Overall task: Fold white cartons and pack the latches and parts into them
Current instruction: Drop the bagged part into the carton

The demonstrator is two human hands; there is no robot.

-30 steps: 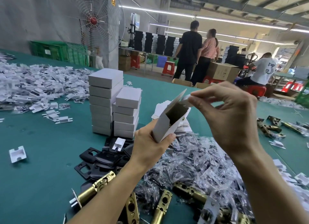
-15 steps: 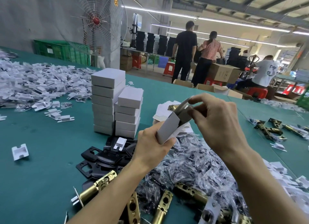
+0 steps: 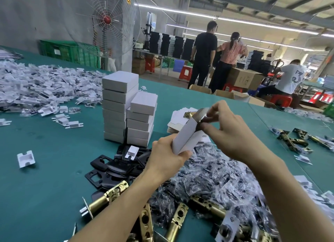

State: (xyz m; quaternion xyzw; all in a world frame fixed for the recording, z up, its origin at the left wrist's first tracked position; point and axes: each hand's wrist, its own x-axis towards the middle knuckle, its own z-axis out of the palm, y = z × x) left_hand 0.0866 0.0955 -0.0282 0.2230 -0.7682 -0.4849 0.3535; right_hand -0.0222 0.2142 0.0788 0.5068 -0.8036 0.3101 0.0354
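My left hand [image 3: 167, 160] grips the lower end of a white carton [image 3: 188, 135], tilted up to the right above the green table [image 3: 45, 151]. My right hand [image 3: 229, 131] pinches the flap at the carton's open upper end. Behind the carton lies a stack of flat white carton blanks [image 3: 179, 119] with a brass part on top. Brass latches [image 3: 106, 196] lie in front of me beside black plates [image 3: 112, 167] and a heap of small clear bags of parts [image 3: 216, 178].
Two stacks of closed white cartons [image 3: 126, 111] stand at the table's middle. White plastic inserts [image 3: 36, 86] are heaped at the far left, one loose insert [image 3: 26, 158] nearer. More brass latches [image 3: 292, 140] lie at the right. Three people work behind the table.
The carton has lowered and its open flap has been bent down toward the opening. My right hand moved from the raised flap down onto the carton's end.
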